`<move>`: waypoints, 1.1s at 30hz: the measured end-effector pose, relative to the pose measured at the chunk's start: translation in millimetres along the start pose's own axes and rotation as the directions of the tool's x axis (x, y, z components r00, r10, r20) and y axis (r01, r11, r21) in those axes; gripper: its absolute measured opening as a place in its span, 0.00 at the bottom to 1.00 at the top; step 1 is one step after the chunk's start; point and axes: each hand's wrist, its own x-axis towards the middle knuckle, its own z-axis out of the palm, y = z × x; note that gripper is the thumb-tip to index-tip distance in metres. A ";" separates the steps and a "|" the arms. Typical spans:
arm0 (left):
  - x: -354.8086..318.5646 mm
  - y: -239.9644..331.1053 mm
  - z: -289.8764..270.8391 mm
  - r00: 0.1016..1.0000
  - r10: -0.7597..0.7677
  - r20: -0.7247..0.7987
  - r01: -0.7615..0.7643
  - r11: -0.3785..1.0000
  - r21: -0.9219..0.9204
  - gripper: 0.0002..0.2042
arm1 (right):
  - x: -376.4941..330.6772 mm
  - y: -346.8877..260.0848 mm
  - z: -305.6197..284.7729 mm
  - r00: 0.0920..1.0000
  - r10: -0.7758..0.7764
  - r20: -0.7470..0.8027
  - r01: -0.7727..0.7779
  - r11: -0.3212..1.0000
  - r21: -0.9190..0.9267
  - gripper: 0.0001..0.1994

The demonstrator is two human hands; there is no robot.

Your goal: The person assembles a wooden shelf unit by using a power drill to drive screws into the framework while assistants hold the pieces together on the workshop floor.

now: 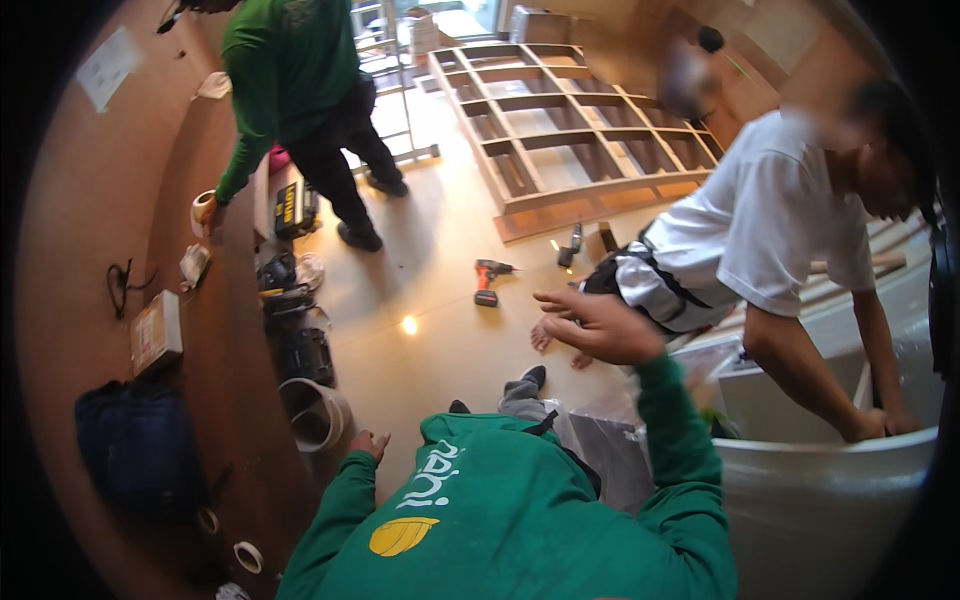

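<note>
My right hand is raised in front of me, its fingers stretched out and nothing in it. Beyond it on the floor lies a red and black cordless drill, apart from the hand. Low at my left side hangs my left hand, its fingers loosely extended and holding nothing that I can see. The white bucket is the nearest thing to it. To my right, a person in a white shirt leans over a curved white panel or counter, both hands down at it.
A wooden grid frame lies at the back. Another person in green stands far left, one hand at a tape roll on the brown ledge. A dark blue bag, a box and a second drill are around.
</note>
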 end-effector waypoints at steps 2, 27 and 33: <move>-3.7 -1.6 6.1 0.997 0.027 0.075 -0.023 0.999 -0.048 0.31 | 27.9 80.2 96.9 0.982 0.186 0.043 -0.148 0.885 -0.442 0.22; -17.2 -13.3 46.9 0.998 0.038 -0.054 -0.046 0.988 -0.147 0.17 | -72.0 330.0 265.4 0.498 0.806 0.320 -0.867 0.460 0.191 0.22; 132.4 142.6 -181.2 0.823 0.474 -0.313 -0.419 0.879 0.228 0.24 | -144.8 318.2 291.9 0.308 0.838 0.451 -0.919 0.140 0.368 0.17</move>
